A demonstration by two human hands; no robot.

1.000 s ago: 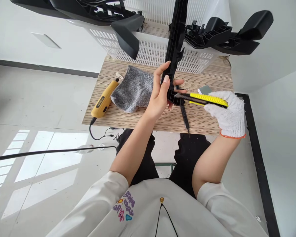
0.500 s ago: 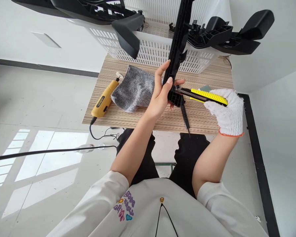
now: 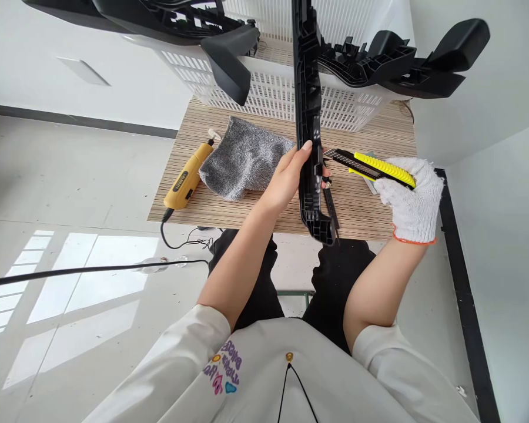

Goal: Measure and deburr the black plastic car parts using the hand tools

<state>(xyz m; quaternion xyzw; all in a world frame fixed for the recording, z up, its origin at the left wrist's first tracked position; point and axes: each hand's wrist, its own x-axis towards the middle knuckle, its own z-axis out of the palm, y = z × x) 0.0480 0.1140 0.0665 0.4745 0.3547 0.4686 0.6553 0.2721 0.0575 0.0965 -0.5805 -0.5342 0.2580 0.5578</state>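
My bare left hand point(image 3: 288, 173) is closed around a long black plastic part point(image 3: 309, 111), which stands nearly upright in view, its ribbed side showing and its lower end past the table's front edge. In a white knit glove, my right hand point(image 3: 417, 197) grips a yellow and black utility knife point(image 3: 377, 167). The knife's blade is out and points left, its tip close to the part beside my left fingers; whether it touches cannot be made out. Partly hidden behind the part, a dark narrow tool point(image 3: 331, 205) lies on the table.
A grey cloth point(image 3: 247, 158) and a yellow corded rotary tool point(image 3: 188, 176) lie on the wooden table point(image 3: 264, 217). At the back stands a white plastic basket point(image 3: 268, 82), with black plastic parts point(image 3: 379, 61) jutting over its rim. A grey-green flat thing point(image 3: 371, 185) sits under the knife.
The black part has slid down toward me through my left hand and turned more upright. My right hand with the knife has moved slightly right, drawing the blade back from the part.
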